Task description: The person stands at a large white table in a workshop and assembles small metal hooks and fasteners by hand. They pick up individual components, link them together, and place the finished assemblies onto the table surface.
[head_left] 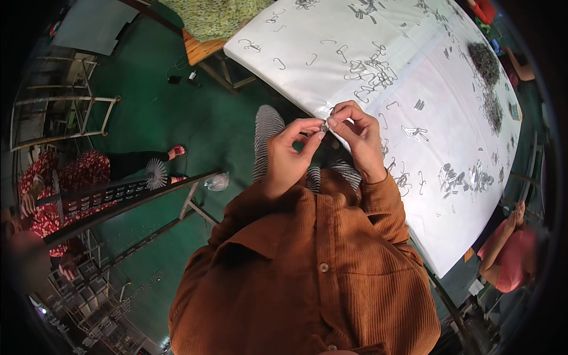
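My left hand (288,149) and my right hand (362,137) meet at the near edge of a white-covered table (408,219). Between the fingertips of my left hand is a small shiny metal piece (324,126); its exact kind is too small to tell. My right thumb and forefinger pinch at the same spot, and what they hold is mostly hidden. On the table beyond lies a loose cluster of bent wire hooks (371,72). Right of my right hand are several short, straight metal pieces (415,133).
Dark heaps of metal pieces (485,65) lie on the table's far right. More small pieces (464,179) are scattered nearer. A person in pink (510,254) sits at the right, another in patterned red (89,171) at the left beside a long metal rack (118,204). A wooden stool (204,50) stands ahead.
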Demonstrator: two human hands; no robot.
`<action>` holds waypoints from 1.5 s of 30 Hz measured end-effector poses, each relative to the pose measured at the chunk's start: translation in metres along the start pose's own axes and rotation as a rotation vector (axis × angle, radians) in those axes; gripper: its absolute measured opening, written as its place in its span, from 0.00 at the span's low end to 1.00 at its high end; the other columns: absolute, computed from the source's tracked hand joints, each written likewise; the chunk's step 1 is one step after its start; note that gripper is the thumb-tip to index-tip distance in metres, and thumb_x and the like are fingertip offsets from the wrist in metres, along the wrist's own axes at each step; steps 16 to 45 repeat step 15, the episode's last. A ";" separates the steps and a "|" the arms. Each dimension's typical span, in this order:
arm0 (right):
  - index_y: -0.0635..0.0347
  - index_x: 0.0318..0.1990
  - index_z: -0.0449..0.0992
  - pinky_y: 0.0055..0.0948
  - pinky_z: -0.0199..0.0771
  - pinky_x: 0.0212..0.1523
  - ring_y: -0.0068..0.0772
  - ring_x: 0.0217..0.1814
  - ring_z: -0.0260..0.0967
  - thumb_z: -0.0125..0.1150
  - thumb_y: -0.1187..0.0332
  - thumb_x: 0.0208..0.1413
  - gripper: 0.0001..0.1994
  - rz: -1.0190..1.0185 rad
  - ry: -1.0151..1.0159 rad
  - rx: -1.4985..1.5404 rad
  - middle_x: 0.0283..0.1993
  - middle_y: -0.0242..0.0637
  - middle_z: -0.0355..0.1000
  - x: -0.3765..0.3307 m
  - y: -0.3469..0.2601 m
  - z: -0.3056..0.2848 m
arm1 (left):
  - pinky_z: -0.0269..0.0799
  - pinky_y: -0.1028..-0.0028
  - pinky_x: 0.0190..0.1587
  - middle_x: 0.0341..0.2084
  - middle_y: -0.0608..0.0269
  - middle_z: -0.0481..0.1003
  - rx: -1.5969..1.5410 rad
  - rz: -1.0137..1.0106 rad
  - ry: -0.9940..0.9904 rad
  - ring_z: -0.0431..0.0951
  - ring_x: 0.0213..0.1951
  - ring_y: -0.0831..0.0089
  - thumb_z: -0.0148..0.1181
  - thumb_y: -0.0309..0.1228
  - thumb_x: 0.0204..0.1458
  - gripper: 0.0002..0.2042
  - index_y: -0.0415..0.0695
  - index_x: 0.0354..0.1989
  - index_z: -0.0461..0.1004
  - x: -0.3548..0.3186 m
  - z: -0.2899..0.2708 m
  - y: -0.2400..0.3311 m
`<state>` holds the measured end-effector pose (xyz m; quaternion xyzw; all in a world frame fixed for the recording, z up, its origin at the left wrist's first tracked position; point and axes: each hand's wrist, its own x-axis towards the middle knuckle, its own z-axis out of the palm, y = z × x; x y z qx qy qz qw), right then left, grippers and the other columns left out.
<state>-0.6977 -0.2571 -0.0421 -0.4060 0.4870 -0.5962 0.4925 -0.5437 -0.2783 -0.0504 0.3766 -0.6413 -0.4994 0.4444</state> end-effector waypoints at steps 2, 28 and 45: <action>0.65 0.28 0.75 0.19 0.64 0.38 0.20 0.37 0.65 0.64 0.76 0.49 0.03 -0.029 0.026 0.004 0.35 0.31 0.68 0.002 -0.003 0.008 | 0.73 0.80 0.32 0.31 0.60 0.79 0.021 0.030 0.059 0.79 0.32 0.78 0.60 0.19 0.49 0.10 0.38 0.41 0.74 0.000 -0.002 0.004; 0.62 0.33 0.80 0.24 0.69 0.41 0.29 0.39 0.70 0.67 0.76 0.45 0.06 -0.564 -0.105 -0.293 0.36 0.35 0.72 0.036 -0.058 0.052 | 0.70 0.78 0.35 0.29 0.63 0.77 0.059 0.367 0.238 0.76 0.31 0.75 0.64 0.19 0.45 0.08 0.40 0.34 0.76 0.034 -0.046 0.040; 0.62 0.33 0.80 0.24 0.69 0.41 0.29 0.39 0.70 0.67 0.76 0.45 0.06 -0.564 -0.105 -0.293 0.36 0.35 0.72 0.036 -0.058 0.052 | 0.70 0.78 0.35 0.29 0.63 0.77 0.059 0.367 0.238 0.76 0.31 0.75 0.64 0.19 0.45 0.08 0.40 0.34 0.76 0.034 -0.046 0.040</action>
